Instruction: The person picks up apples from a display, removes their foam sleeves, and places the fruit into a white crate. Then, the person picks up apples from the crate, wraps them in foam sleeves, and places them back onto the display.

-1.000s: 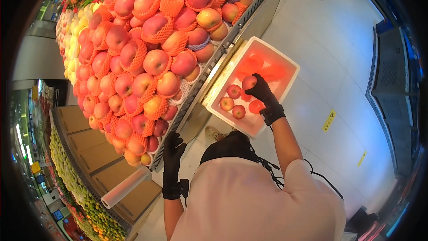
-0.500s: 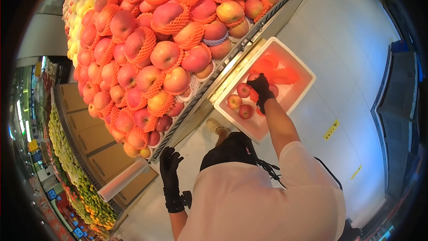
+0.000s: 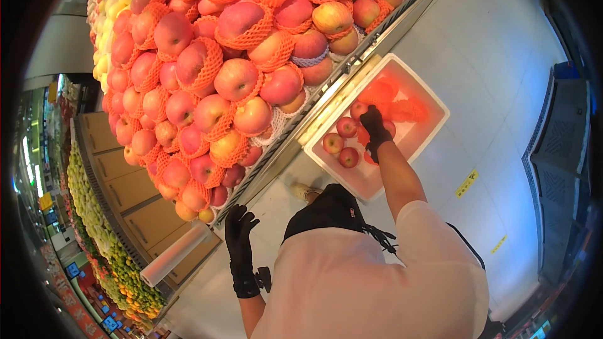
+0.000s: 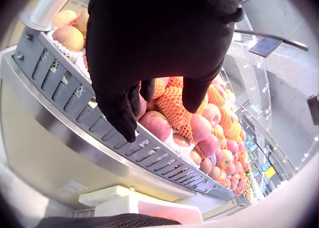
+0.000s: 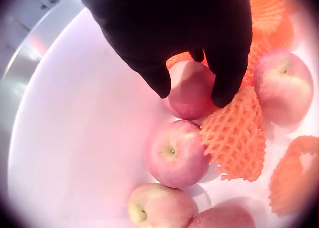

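In the head view my right hand (image 3: 375,132), black-gloved, reaches into a white foam box (image 3: 408,164). The right wrist view shows the hand (image 5: 184,33) with thumb and fingers around a red apple (image 5: 190,91), which touches another apple (image 5: 175,153). More apples (image 5: 162,205) and orange foam nets (image 5: 238,135) lie beside them on the white bottom. My left hand (image 3: 240,245), also gloved, hangs beside the fruit display's corner, fingers loosely bent and holding nothing. In the left wrist view that hand (image 4: 159,43) is in front of the display's grey slotted rail (image 4: 112,133).
A large heap of apples (image 3: 235,80) in foam nets fills the display left of the box. A clear plastic roll (image 3: 176,254) stands out near its lower corner. Pale floor tiles (image 3: 477,107) with yellow stickers (image 3: 467,183) lie to the right.
The right hand has lowered an apple into the box beside the others, and its fingers are now farther down. The view has shifted, with display and box appearing larger; the left hand stays free.
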Available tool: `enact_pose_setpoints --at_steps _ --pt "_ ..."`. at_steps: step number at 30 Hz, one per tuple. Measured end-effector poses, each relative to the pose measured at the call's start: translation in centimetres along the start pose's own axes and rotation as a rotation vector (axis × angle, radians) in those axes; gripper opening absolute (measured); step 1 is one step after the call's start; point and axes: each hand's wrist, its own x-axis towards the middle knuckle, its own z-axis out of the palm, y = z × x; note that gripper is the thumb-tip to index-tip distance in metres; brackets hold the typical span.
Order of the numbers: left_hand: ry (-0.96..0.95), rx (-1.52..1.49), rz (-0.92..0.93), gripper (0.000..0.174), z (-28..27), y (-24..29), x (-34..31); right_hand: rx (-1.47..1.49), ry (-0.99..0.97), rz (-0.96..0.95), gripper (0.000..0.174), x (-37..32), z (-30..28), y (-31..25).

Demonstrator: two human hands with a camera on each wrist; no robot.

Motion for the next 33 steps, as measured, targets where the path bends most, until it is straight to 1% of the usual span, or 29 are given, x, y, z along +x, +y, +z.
enact_pose_setpoints --at_steps 2,5,6,7,9,10,12,14,17,20,23,25,27,29,32,33 --pt "0.004 0.000 0.015 0.043 -0.3 0.0 0.3 0.124 0.110 -0.166 0.024 -0.9 -0.5 0.9" --pt "0.013 0.004 0.062 0.037 -0.7 -0.1 0.5 0.143 0.013 -0.111 0.011 -2.0 -2.5 0.2" --pt "0.023 -0.001 0.079 0.035 -0.9 -0.2 0.6 0.069 0.032 -0.164 0.010 -1.7 -1.6 2.0" --pt "0.032 -0.007 0.099 0.033 -1.0 -0.3 0.8 -0.006 0.054 -0.219 0.011 -0.5 0.1 5.2" --pt "0.065 -0.005 0.134 0.028 -1.5 -0.6 1.4 -0.111 0.119 -0.341 0.015 -0.3 -0.3 6.4" --pt "0.081 -0.005 0.152 0.029 -2.0 -0.8 1.6 -0.140 0.159 -0.404 0.016 -0.7 -0.9 6.6" --pt "0.044 -0.007 0.236 0.030 -3.3 -1.1 2.2 0.064 0.135 -0.280 0.016 -1.9 -2.6 6.1" --pt "0.033 -0.069 0.314 0.033 -3.4 -1.0 2.7 0.531 -0.013 0.098 0.012 -4.5 -5.8 3.0" --pt "-0.052 -0.129 0.337 0.031 -4.1 -1.3 3.4 0.240 0.001 0.132 0.011 -4.9 -6.5 3.4" --pt "-0.023 -0.179 0.310 0.029 -3.6 -1.5 3.1 0.514 0.098 0.112 0.012 -6.8 -7.3 4.2" --pt "-0.028 -0.187 0.321 0.027 -3.8 -2.1 2.9 0.410 0.118 0.034 0.012 -5.4 -5.3 7.9" --pt "-0.031 -0.202 0.331 0.026 -4.1 -2.6 3.1 0.260 0.175 -0.072 0.013 -4.7 -4.4 9.4" --pt "-0.026 -0.209 0.332 0.026 -4.5 -2.7 3.1 0.360 0.170 -0.062 0.012 -5.1 -4.3 9.9" --pt "-0.007 -0.217 0.332 0.026 -4.6 -2.6 3.3 0.706 0.093 0.054 0.011 -6.7 -6.2 7.8" --pt "-0.069 -0.233 0.404 0.027 -5.0 -2.7 4.1 0.895 -0.017 0.122 0.011 -8.3 -7.8 4.7" --pt "-0.052 -0.240 0.383 0.028 -4.8 -2.4 3.9 0.888 -0.033 0.144 0.011 -8.7 -8.2 3.9"
